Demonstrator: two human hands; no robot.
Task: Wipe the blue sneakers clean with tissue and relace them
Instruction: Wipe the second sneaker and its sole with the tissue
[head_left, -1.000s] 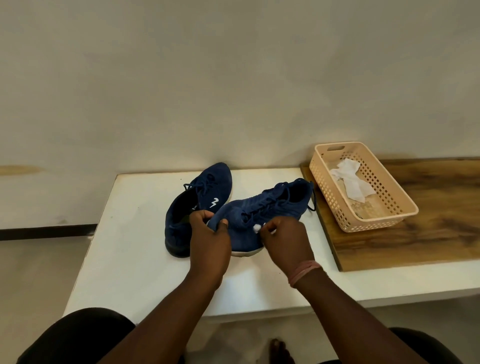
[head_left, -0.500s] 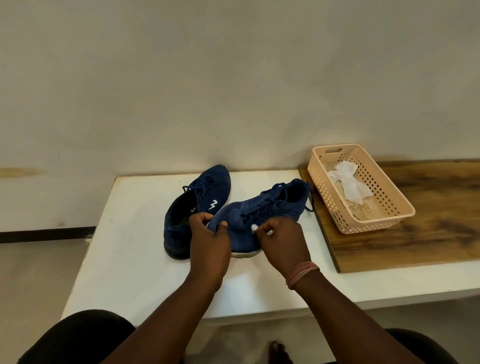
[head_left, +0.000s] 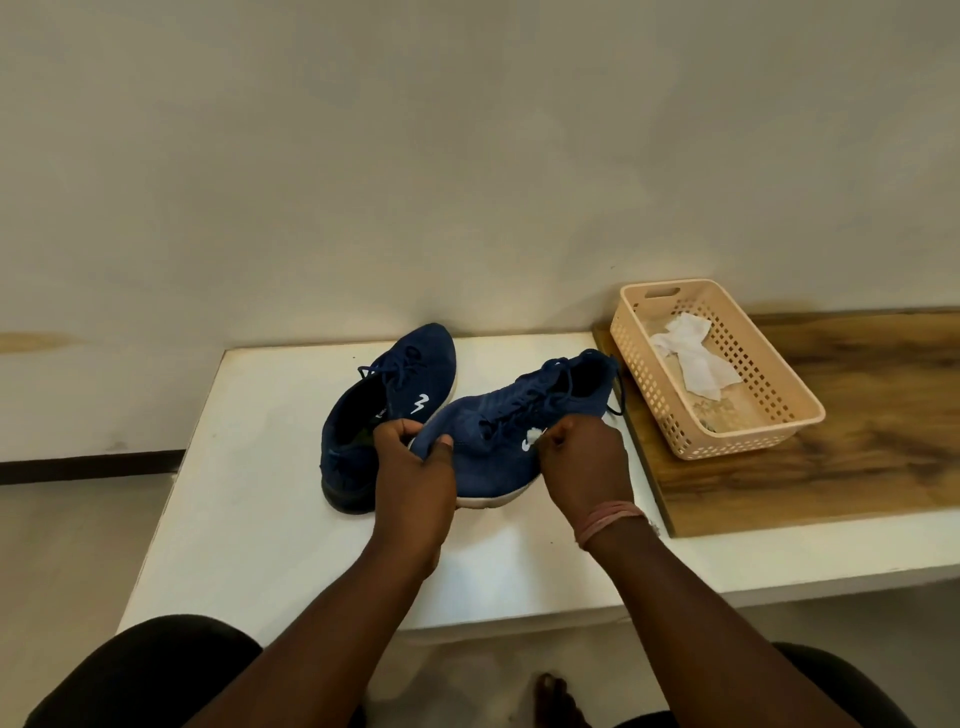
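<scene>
Two blue sneakers lie on the white table (head_left: 249, 499). The right sneaker (head_left: 498, 441) points its toe toward me, tilted on its white sole. My left hand (head_left: 415, 467) grips its toe, thumb on top. My right hand (head_left: 582, 462) pinches a small wad of white tissue (head_left: 532, 435) against the sneaker's side, near the white logo. Its dark laces are threaded and loose. The left sneaker (head_left: 389, 395) rests flat behind my left hand, laces in place, toe pointing away.
A beige perforated plastic basket (head_left: 753, 447) stands on a wooden board (head_left: 857, 467) at the right, holding crumpled white tissues (head_left: 696, 358). A plain wall rises just behind the table. My knees and a bare foot show below the table's front edge.
My right hand with the tissue has shifted slightly along the sneaker's side. The left hand keeps its grip on the toe. The view has tilted a little.
</scene>
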